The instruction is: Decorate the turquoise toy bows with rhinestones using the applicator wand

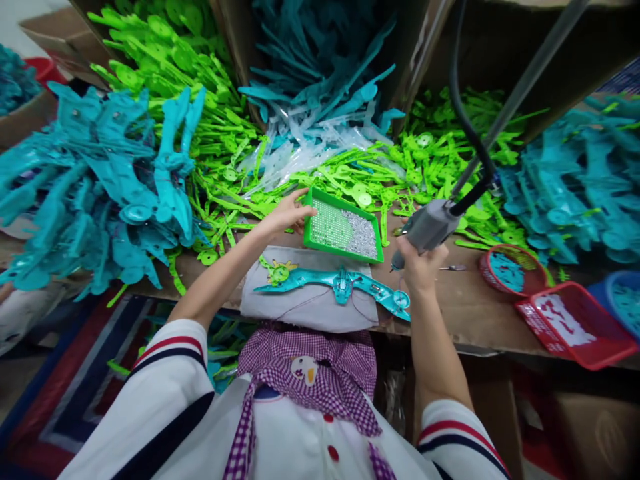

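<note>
My left hand (293,212) grips the left end of a green tray (345,251), which is tilted over the bench. Small silvery pieces, perhaps screws, lie heaped toward the tray's right side (364,233). My right hand (421,263) is wrapped round a grey electric screwdriver (431,227) hanging from a rod and a black cable. Its tip points down, to the right of the tray. Below the tray, a teal bow-shaped plastic part (310,279) with thin wires rests on a grey cloth (257,303), touched by neither hand.
Teal parts are piled at left (100,173) and right (575,180). Bright green parts (220,133) and clear pieces (300,143) spread across the back. A round red basket (487,272), a red tray (595,360) and a blue bowl (605,288) stand at right.
</note>
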